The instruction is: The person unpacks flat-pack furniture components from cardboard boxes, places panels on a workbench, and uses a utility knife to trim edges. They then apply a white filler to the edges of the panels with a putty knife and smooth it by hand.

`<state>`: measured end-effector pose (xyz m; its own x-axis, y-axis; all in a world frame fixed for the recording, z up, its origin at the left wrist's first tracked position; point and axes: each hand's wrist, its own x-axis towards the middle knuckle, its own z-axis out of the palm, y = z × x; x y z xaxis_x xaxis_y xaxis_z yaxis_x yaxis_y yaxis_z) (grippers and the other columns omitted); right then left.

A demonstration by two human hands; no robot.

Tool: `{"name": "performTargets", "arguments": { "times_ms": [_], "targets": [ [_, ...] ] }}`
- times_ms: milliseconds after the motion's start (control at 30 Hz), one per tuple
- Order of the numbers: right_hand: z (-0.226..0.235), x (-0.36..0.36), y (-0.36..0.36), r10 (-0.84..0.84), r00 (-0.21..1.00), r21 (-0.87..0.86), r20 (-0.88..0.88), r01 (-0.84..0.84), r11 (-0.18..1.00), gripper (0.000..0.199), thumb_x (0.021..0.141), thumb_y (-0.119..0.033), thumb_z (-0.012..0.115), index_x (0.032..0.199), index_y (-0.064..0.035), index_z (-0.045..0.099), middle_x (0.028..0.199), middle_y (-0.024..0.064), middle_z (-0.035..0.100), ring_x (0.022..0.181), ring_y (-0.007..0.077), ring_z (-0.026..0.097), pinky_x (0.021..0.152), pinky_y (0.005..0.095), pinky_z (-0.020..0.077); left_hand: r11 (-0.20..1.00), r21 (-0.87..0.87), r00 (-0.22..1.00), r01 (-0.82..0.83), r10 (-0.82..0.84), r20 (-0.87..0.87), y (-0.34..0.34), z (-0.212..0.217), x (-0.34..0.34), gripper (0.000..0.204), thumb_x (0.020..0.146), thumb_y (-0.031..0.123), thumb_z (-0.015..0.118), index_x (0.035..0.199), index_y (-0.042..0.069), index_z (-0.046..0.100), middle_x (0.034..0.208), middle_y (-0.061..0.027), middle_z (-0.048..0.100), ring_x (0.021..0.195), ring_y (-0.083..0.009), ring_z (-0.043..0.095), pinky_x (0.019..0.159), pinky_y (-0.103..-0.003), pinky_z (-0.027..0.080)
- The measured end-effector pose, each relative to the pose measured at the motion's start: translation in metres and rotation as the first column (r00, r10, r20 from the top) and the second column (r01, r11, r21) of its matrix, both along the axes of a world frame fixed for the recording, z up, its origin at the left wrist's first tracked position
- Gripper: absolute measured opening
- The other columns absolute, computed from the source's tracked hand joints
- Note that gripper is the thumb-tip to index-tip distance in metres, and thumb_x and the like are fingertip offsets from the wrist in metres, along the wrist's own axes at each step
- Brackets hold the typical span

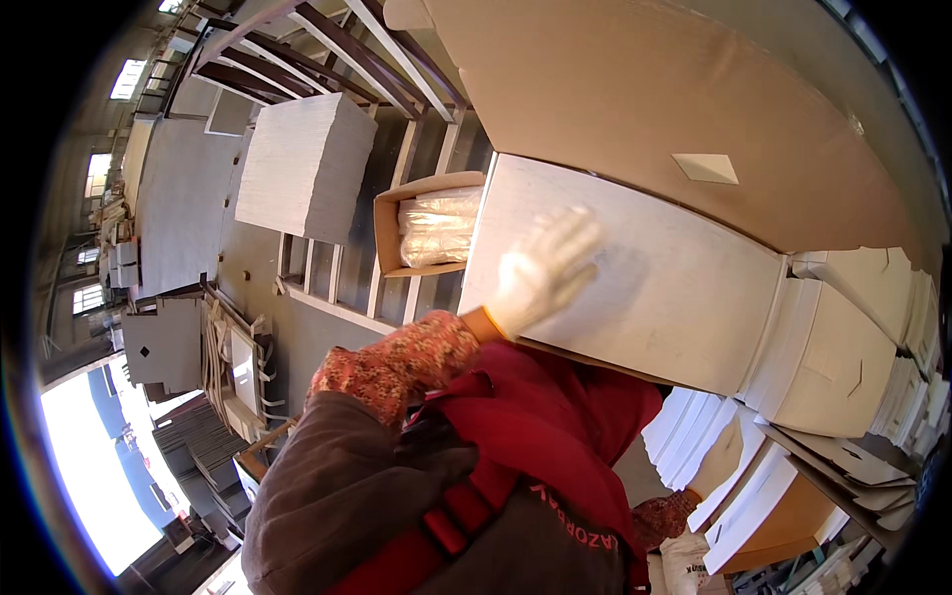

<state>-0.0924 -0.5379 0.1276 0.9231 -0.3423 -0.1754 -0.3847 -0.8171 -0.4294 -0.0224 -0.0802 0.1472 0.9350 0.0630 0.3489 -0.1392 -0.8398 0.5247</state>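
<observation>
My left hand (pixel 545 273), in a white knit glove, is held over a pale flat panel (pixel 654 288) with its fingers stretched out. It is slightly blurred, and I cannot tell whether it touches the surface. The panel lies along the bottom of a large brown cardboard carton flap (pixel 635 89), which rises on the far side. Low at the right, my right hand (pixel 719 461), gloved too, reaches in among upright white boards (pixel 729 501). It is against or beside one of them; its fingertips do not show clearly enough to tell a grip.
Left of the panel, an open carton (pixel 389 238) holds plastic-wrapped pieces on a slatted frame (pixel 347 315). A stack of pale sheets (pixel 288 164) stands farther left. Folded white cartons (pixel 823 357) crowd the right side, with brown cardboard sheets (pixel 843 461) below.
</observation>
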Motion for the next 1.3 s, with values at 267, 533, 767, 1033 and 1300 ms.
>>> {"name": "performTargets", "arguments": {
  "times_ms": [267,533,767,1033,1300],
  "targets": [
    [-0.063,0.029,0.125,-0.487,0.782,0.762,-0.389,0.570,0.307,0.068,0.099,-0.046,0.055,0.153,-0.0080,0.036,0.151,0.0178,0.041,0.135,0.0335,0.045,0.107,0.0427,0.0435,0.577,-0.147,0.371,-0.803,0.293,-0.881,0.097,-0.174,-0.136,0.075,0.103,0.060,0.024,0.160,0.011,0.023,0.161,-0.0152,0.033,0.149,-0.0278,0.031,0.119,-0.045,0.021],
    [-0.082,0.029,0.170,-0.454,0.798,0.846,-0.396,0.509,0.158,0.073,0.096,-0.052,0.057,0.151,-0.0089,0.036,0.150,0.0172,0.041,0.136,0.0363,0.044,0.108,0.0519,0.0461,0.469,0.874,0.543,0.128,0.704,-0.457,0.066,-0.218,-0.165,0.065,0.101,0.042,0.044,0.154,0.005,0.034,0.163,-0.0157,0.031,0.122,-0.0246,0.047,0.103,-0.052,0.034],
    [-0.093,0.037,0.146,-0.368,0.741,0.778,-0.561,0.624,0.071,0.074,0.094,-0.052,0.061,0.149,-0.0063,0.039,0.149,0.0173,0.043,0.136,0.0370,0.043,0.108,0.0516,0.0451,0.836,0.242,0.684,-0.492,0.544,-0.486,0.040,-0.145,-0.142,0.079,0.096,0.057,0.050,0.152,0.003,0.034,0.149,-0.0284,0.038,0.118,-0.0420,0.053,0.105,-0.057,0.034],
    [-0.024,0.092,0.171,-0.216,0.976,0.325,-0.007,0.206,0.923,0.072,0.099,-0.034,0.057,0.154,0.0050,0.030,0.162,0.0210,0.030,0.149,0.0318,0.031,0.120,0.0352,0.0256,0.615,-0.574,0.730,-0.541,0.005,-0.683,0.099,-0.148,-0.162,0.111,0.086,0.052,0.073,0.158,-0.002,0.009,0.160,-0.0321,0.021,0.144,-0.0416,0.035,0.115,-0.041,0.035],
    [0.197,0.272,0.318,0.617,0.548,-0.560,0.565,-0.295,0.775,0.073,0.093,-0.031,0.069,0.153,-0.0018,0.038,0.154,0.0215,0.042,0.140,0.0347,0.044,0.115,0.0411,0.0353,0.776,-0.544,0.707,-0.319,-0.187,-0.682,0.117,-0.139,-0.157,0.139,0.065,0.044,0.091,0.158,-0.005,0.000,0.159,-0.0315,0.024,0.143,-0.0397,0.039,0.114,-0.038,0.039]
  ]
}}
